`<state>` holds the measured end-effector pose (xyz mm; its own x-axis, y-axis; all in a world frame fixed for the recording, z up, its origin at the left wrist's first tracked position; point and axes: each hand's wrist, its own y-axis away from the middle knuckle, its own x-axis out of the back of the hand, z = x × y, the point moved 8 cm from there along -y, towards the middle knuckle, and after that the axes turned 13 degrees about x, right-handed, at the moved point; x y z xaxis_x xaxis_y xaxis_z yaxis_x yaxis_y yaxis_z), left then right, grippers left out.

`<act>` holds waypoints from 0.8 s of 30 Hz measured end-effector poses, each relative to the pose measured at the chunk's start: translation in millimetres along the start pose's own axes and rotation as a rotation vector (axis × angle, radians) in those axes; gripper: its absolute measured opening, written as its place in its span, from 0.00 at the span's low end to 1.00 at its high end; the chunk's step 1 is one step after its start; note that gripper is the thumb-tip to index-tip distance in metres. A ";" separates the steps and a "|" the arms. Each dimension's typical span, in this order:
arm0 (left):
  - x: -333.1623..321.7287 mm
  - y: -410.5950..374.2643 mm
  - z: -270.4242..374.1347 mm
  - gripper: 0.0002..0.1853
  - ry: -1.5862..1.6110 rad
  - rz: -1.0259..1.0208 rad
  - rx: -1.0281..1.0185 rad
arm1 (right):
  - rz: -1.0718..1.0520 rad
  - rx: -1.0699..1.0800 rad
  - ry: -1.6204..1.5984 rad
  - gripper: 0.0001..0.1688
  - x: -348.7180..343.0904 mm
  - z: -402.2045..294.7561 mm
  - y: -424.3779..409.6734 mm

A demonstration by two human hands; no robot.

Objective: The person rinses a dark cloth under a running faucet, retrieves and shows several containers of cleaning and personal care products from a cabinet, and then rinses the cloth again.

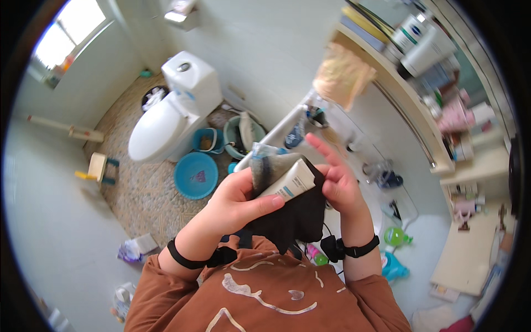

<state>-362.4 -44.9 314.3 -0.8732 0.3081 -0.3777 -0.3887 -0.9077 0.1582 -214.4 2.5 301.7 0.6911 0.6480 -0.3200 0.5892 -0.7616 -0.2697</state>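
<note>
My left hand (238, 203) grips a white squeeze tube (290, 182) that bears writing, with its thumb across the tube's lower end. The same hand holds a grey knit cloth (265, 170) and a black cloth (290, 220) behind and below the tube. A blue-and-white packet (265, 150) shows just beyond the grey cloth. At the upper right corner of the black cloth is my right hand (342, 184), its fingers closed at the cloth's edge and its index finger stretched out, blurred. The black cloth hangs down before my brown shirt.
Beyond my hands is a white sink (282, 126). To the left stand a toilet (159, 128), a blue basin (196, 175) and a small stool (97, 167) on the pebbled floor. Shelves (386, 68) with bottles run along the right. A green bottle (394, 236) sits lower right.
</note>
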 end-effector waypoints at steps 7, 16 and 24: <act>-57.4 -51.8 -16.4 0.23 -0.315 -0.110 -0.041 | 0.483 0.332 0.827 0.34 29.5 -77.7 68.2; -109.7 -87.1 -49.5 0.14 -0.494 -0.181 -0.074 | 0.869 0.184 0.653 0.30 52.4 -78.9 118.4; -103.6 -89.2 -87.3 0.14 -0.585 -0.313 0.292 | 1.022 0.102 0.347 0.23 96.0 -63.3 159.3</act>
<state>-211.6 -20.8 259.7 -0.6907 0.7173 0.0921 -0.6374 -0.6640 0.3908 -27.7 -56.5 285.5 0.9256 -0.3400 -0.1662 -0.3590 -0.9279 -0.1011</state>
